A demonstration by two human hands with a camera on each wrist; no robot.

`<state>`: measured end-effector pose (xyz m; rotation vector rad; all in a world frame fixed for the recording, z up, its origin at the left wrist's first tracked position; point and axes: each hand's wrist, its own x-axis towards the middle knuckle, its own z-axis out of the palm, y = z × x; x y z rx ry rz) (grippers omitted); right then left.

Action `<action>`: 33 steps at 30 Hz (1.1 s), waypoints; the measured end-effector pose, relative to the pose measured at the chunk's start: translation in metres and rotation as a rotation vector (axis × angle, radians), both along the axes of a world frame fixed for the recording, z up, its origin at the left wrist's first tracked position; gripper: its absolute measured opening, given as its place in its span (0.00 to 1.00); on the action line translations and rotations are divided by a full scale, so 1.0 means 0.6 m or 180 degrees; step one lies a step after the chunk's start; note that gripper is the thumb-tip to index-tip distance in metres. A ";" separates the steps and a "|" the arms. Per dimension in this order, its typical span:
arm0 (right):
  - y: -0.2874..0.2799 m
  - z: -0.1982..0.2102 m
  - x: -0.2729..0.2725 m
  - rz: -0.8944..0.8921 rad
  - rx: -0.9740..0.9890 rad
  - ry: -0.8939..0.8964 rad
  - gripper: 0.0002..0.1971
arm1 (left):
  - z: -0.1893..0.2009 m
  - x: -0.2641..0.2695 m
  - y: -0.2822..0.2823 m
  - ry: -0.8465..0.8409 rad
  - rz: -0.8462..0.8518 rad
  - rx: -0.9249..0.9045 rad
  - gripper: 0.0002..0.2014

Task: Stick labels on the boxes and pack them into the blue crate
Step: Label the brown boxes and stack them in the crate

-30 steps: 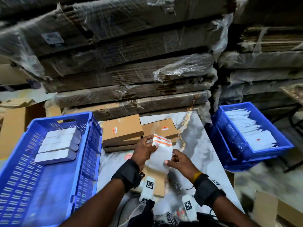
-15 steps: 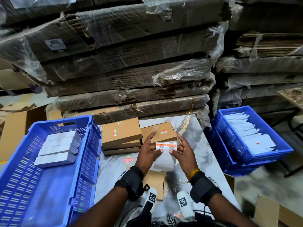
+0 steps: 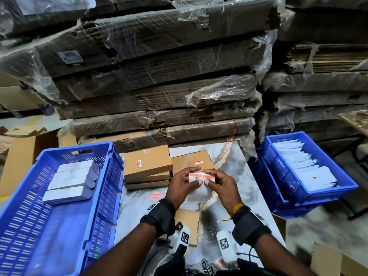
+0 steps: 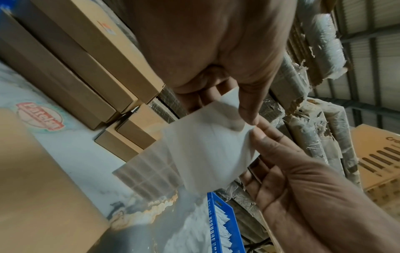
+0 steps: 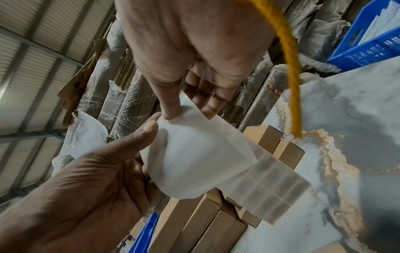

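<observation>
two hands hold one label sheet (image 3: 201, 183) up over the table (image 3: 235, 176). left hand (image 3: 182, 186) and right hand (image 3: 220, 187) both pinch its top edge. brown boxes (image 3: 147, 164) sit beside the blue crate (image 3: 65, 216).

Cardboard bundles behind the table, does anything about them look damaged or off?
Yes. The plastic wrap on the stacked cardboard bundles is torn in several places, hanging in loose shreds, and the exposed cardboard edges look ragged. On the table itself, the brown boxes sit in tidy stacks; nothing looks spilled.
</observation>
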<state>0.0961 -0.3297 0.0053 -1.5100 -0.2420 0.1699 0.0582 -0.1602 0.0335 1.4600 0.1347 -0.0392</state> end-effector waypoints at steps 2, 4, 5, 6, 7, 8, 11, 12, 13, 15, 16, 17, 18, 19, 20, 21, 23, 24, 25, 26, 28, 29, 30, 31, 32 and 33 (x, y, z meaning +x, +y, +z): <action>0.000 0.002 -0.002 0.0005 -0.0094 -0.0102 0.15 | -0.004 0.002 0.000 -0.0032 0.0048 0.0171 0.15; -0.002 0.006 -0.004 -0.0008 -0.0095 -0.0164 0.13 | -0.006 0.002 0.000 -0.0084 0.0049 0.0376 0.12; -0.002 0.008 -0.004 -0.0019 -0.0099 -0.0186 0.12 | -0.006 0.002 0.000 -0.0092 0.0057 0.0444 0.11; -0.002 0.009 -0.005 -0.0039 -0.0122 -0.0203 0.11 | -0.006 0.002 0.000 -0.0099 0.0060 0.0480 0.10; -0.003 0.011 -0.005 -0.0063 -0.0146 -0.0216 0.10 | -0.006 0.003 0.001 -0.0101 0.0065 0.0503 0.09; -0.003 0.011 -0.006 -0.0086 -0.0165 -0.0232 0.09 | -0.006 0.002 0.000 -0.0103 0.0059 0.0526 0.09; -0.004 0.009 -0.006 -0.0162 -0.0317 -0.0333 0.08 | -0.004 0.001 0.001 -0.0104 0.0003 0.0653 0.08; -0.005 0.008 -0.007 -0.0202 -0.0418 -0.0389 0.08 | -0.003 0.001 0.000 -0.0096 -0.0006 0.0700 0.08; -0.006 0.007 -0.008 -0.0235 -0.0477 -0.0417 0.08 | -0.001 0.002 0.000 -0.0087 -0.0009 0.0750 0.08; -0.006 0.007 -0.010 -0.0261 -0.0492 -0.0436 0.09 | 0.001 0.003 0.000 -0.0088 -0.0027 0.0889 0.08; -0.007 0.009 -0.012 -0.0270 -0.0504 -0.0479 0.09 | 0.001 0.004 0.001 -0.0100 -0.0044 0.0971 0.08; -0.006 0.011 -0.015 -0.0288 -0.0528 -0.0528 0.08 | 0.001 0.005 0.001 -0.0100 -0.0056 0.1059 0.08; -0.005 0.013 -0.017 -0.0319 -0.0555 -0.0563 0.09 | 0.001 0.005 0.001 -0.0098 -0.0068 0.1140 0.08; -0.005 0.015 -0.019 -0.0359 -0.0583 -0.0589 0.09 | 0.002 0.005 0.002 -0.0096 -0.0075 0.1214 0.09; -0.005 0.016 -0.020 -0.0403 -0.0623 -0.0619 0.09 | 0.001 0.005 0.002 -0.0095 -0.0088 0.1260 0.10; -0.005 0.017 -0.021 -0.0439 -0.0681 -0.0668 0.09 | 0.002 0.006 0.001 -0.0096 -0.0103 0.1286 0.11; -0.006 0.017 -0.023 -0.0495 -0.0835 -0.0780 0.09 | 0.002 0.005 0.000 -0.0096 -0.0119 0.1310 0.11; -0.008 0.017 -0.022 -0.0514 -0.0904 -0.0831 0.09 | 0.002 0.005 -0.001 -0.0096 -0.0115 0.1335 0.10; -0.010 0.016 -0.022 -0.0530 -0.0978 -0.0889 0.08 | 0.003 0.005 -0.002 -0.0095 -0.0110 0.1365 0.09; -0.012 0.014 -0.020 -0.0541 -0.1059 -0.0959 0.08 | 0.004 0.004 -0.002 -0.0096 -0.0110 0.1384 0.08; -0.016 0.009 -0.017 -0.0539 -0.1211 -0.1085 0.08 | 0.004 0.004 -0.003 -0.0087 -0.0112 0.1419 0.07; -0.018 0.007 -0.015 -0.0532 -0.1276 -0.1125 0.08 | 0.004 0.004 -0.003 -0.0079 -0.0114 0.1431 0.07; -0.018 0.005 -0.013 -0.0524 -0.1328 -0.1145 0.09 | 0.004 0.004 -0.002 -0.0069 -0.0121 0.1439 0.07; -0.019 0.005 -0.012 -0.0510 -0.1364 -0.1161 0.08 | 0.005 0.004 -0.002 -0.0063 -0.0132 0.1442 0.07; -0.020 0.005 -0.012 -0.0500 -0.1392 -0.1182 0.08 | 0.005 0.005 -0.002 -0.0062 -0.0145 0.1452 0.06; -0.021 0.005 -0.012 -0.0490 -0.1416 -0.1207 0.08 | 0.005 0.005 -0.002 -0.0061 -0.0151 0.1470 0.06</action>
